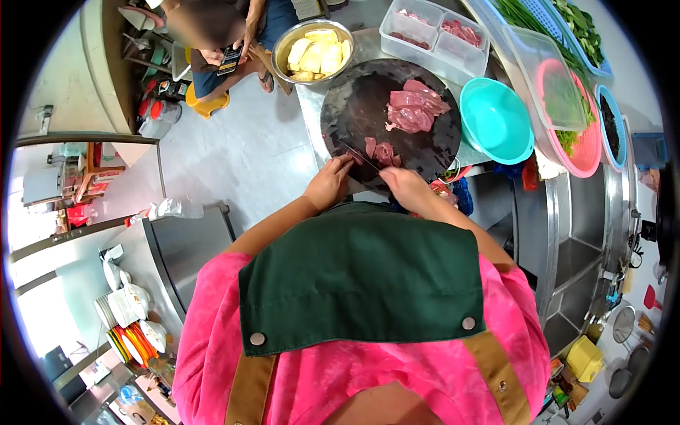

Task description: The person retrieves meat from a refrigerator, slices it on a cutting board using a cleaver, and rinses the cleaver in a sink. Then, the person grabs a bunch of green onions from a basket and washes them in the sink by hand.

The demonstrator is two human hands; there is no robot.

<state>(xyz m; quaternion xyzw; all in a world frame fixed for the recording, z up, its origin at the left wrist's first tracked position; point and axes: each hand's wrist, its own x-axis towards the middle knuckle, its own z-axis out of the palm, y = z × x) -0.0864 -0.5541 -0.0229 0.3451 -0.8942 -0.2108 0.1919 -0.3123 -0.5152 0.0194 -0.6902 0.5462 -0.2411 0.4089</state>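
Open surface on the round board [347, 88], far-left part; hand could come in low from the left, over the floor [262, 163]. Far-left corner blocked by metal bowl [280, 58], far side by divided container [434, 54]. Right side: turquoise basin [496, 122] just beside board. Large meat pile [416, 108] fills far-right part. Near side obstructed: left hand [331, 180], right hand [405, 187], knife blade [360, 155] slanting between.

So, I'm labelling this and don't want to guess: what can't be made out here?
All in the head view:
Handle of the knife: hidden by the right hand.
Grip of the left hand on the meat piece: too small to tell.
Screen of the co-worker's handheld device: too small to read.
Dark contents of the blue basket: too small to identify.
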